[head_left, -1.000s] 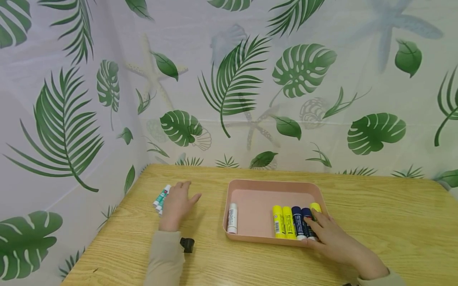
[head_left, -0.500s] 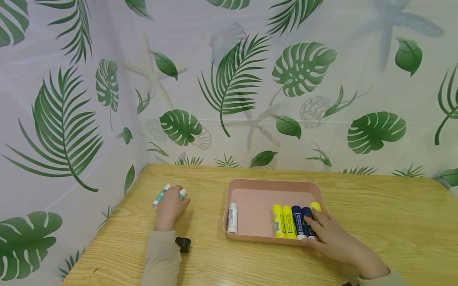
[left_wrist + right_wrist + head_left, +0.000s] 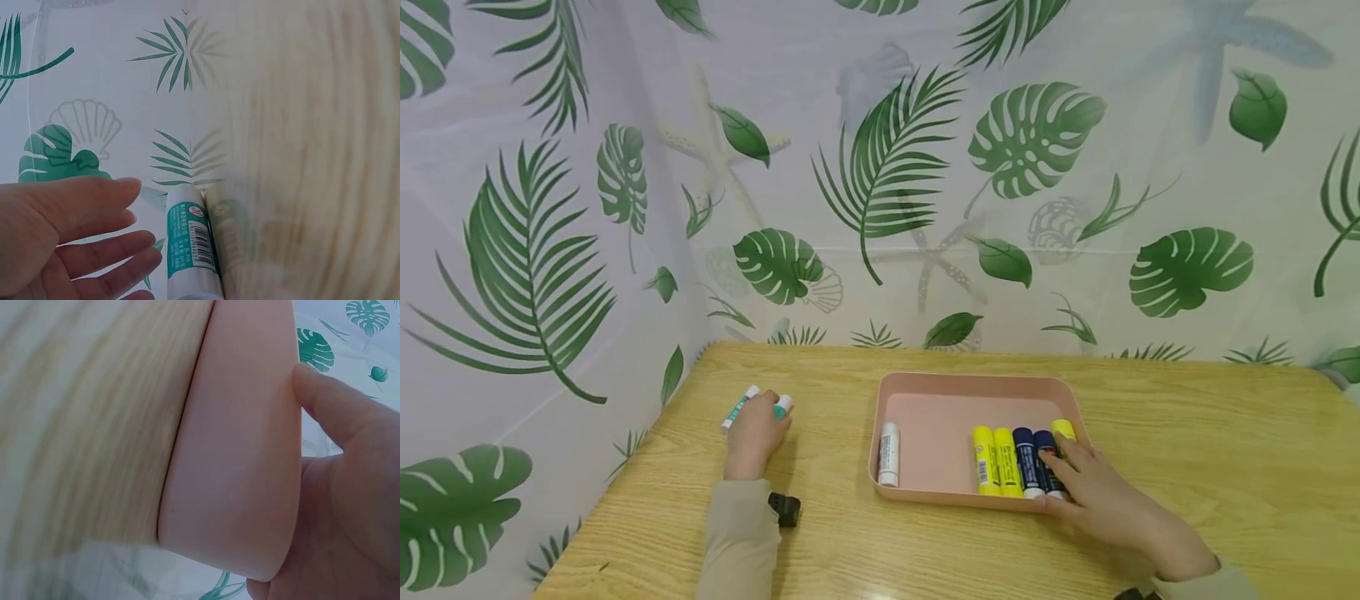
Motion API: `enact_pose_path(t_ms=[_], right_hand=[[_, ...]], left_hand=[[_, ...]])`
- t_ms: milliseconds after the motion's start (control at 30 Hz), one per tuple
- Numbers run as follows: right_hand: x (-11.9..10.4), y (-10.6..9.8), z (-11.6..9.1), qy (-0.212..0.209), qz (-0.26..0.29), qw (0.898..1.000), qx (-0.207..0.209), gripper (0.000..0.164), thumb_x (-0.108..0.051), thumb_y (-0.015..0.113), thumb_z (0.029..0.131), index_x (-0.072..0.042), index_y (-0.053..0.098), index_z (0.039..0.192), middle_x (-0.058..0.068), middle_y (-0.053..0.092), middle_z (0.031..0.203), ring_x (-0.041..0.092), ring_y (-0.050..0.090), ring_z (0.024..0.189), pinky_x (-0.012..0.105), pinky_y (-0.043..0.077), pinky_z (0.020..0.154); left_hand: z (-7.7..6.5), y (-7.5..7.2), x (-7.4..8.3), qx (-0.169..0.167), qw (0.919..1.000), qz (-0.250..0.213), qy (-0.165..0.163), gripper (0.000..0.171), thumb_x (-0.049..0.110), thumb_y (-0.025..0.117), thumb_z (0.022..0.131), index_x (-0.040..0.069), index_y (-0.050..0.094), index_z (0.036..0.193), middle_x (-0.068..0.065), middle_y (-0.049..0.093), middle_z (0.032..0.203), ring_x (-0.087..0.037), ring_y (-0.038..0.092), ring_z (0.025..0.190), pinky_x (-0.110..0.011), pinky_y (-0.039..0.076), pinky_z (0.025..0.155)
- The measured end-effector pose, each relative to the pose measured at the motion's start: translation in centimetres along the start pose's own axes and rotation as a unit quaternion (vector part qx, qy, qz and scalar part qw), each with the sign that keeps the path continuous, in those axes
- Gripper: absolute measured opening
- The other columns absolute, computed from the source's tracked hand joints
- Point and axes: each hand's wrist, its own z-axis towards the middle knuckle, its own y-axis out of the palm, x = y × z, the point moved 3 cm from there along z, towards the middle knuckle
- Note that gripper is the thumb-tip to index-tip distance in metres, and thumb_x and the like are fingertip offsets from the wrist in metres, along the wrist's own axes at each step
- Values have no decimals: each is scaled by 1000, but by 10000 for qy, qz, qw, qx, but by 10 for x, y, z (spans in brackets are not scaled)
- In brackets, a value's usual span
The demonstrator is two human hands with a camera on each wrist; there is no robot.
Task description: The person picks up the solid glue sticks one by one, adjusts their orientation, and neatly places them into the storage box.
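On the left of the table, my left hand (image 3: 758, 435) hovers over glue sticks. One green-and-white glue stick (image 3: 739, 408) shows left of it, and another glue stick (image 3: 783, 406) shows at its right. In the left wrist view, my relaxed thumb and fingers stand just above a glue stick (image 3: 190, 244), with a narrow gap between. My right hand (image 3: 1108, 504) holds the near right corner of a pink tray (image 3: 940, 499), thumb on the front rim and fingers over the right side. Inside it lie yellow glue sticks (image 3: 987, 461), dark blue glue sticks (image 3: 1027, 463) and a white glue stick (image 3: 889, 454).
The wooden table (image 3: 842, 542) meets a leaf-patterned cloth (image 3: 917, 167) at the back and left. The white stick lies against the tray's left wall; the yellow and blue ones stand side by side toward its right end. Part of the rightmost yellow stick is hidden by fingers.
My left hand has moved slightly left and down over the glue sticks, uncovering the white end of one at its right. The right hand stays at the tray corner.
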Motion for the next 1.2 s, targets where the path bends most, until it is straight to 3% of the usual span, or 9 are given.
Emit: enact_pose_path(t_ms=[233,467,767,933,1200], right_hand=[[0,0,2,57,-10,10000,-50,69,-49,50,84,5,44,126,31,23,135,47,18,123,59,14,97],[1,1,4,68,-31,9999,-73,71,-52,49,83,5,45,126,31,23,136,47,19,123,59,14,96],[1,2,5,84,-112,9998,-108,71,-52,49,83,4,45,126,31,23,136,47,20,123,60,16,96],[4,3,2,146,-53,9998,-114,70,-50,50,84,4,43,127,31,22,136,48,17,123,59,15,96],[4,3,2,83,-73,9999,-45,69,-50,50,84,4,44,127,31,24,135,48,19,122,60,16,95]], left_hand=[[0,3,-4,68,9999,-24,-82,30,10,60,81,-7,57,106,-21,60,96,-31,58,79,-42,48,65],[2,5,-4,-152,9987,-67,-492,31,13,60,83,-6,56,108,-20,60,97,-30,58,77,-41,48,58],[5,4,-8,-111,9966,21,-820,25,18,60,84,-3,61,98,-15,62,84,-24,55,64,-37,45,51],[8,4,-6,-83,9965,43,-835,25,23,62,83,0,63,92,-13,63,80,-22,55,63,-39,46,54],[12,8,-7,-238,9955,111,-909,21,17,64,82,2,64,95,-14,63,84,-26,57,68,-42,46,55]])
